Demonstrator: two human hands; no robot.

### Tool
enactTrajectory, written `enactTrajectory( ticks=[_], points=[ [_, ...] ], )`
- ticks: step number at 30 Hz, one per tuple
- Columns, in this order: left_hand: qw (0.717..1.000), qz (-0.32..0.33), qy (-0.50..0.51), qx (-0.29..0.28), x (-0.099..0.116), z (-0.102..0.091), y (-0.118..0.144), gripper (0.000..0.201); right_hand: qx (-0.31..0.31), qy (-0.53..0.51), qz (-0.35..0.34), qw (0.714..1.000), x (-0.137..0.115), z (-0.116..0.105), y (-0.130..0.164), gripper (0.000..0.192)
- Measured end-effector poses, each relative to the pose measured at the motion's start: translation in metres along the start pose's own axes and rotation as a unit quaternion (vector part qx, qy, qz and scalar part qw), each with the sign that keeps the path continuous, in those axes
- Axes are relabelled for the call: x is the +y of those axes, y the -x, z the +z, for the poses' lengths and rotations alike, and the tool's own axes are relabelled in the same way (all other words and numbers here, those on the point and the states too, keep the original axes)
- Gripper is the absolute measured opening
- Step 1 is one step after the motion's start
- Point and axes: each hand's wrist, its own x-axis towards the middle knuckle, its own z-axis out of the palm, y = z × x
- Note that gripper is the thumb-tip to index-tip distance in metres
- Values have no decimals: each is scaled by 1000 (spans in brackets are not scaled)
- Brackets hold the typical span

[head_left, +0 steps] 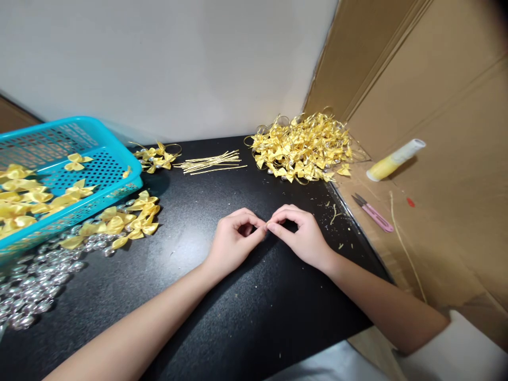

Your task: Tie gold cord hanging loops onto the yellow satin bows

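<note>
Left hand: curled, fingertips pinched against the right's; pinched item too small to identify.
Right hand: likewise pinched, mid black desk.
Far right: heap of yellow ribbon bows.
Far centre: thin gold cord pieces.
Left: turquoise plastic basket.

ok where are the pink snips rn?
Head view, right side: the pink snips lie on the cardboard just off the black table's right edge, below the yellow tube and right of the right hand.

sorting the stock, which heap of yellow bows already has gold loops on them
The big heap at the table's far right corner, beside the cardboard: thin gold loops stick out of it. The bows by the blue basket lie plain.
</note>
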Motion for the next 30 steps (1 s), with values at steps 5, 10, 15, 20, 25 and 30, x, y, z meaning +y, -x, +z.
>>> enactTrajectory(
  ticks=[5, 10, 15, 20, 25, 30],
  points=[
    [1000, -19, 16, 4, 0, 0, 0, 13, 6, 8, -4, 1000, 0, -1, 0, 7],
    [999, -43, 30, -6, 0, 1, 1, 12, 6, 28, -17, 999, 1, 0, 0, 12],
    [998, -53, 29, -22, 2, 1, 1, 12, 16, 65, -43, 997, 1, 0, 1, 12],
    [997, -59, 34, -31, 4, 1, 1, 13, 25, 118, -77, 990, 1, 1, 3, 10],
    [995, -74, 64, -25, 3, 1, 0, 14, 34, 140, -102, 984, 0, 2, 5, 9],
    [995, -68, 67, -8, 1, 2, 1, 14, 47, 147, -89, 984, -2, 3, 6, 5]
  ],
)
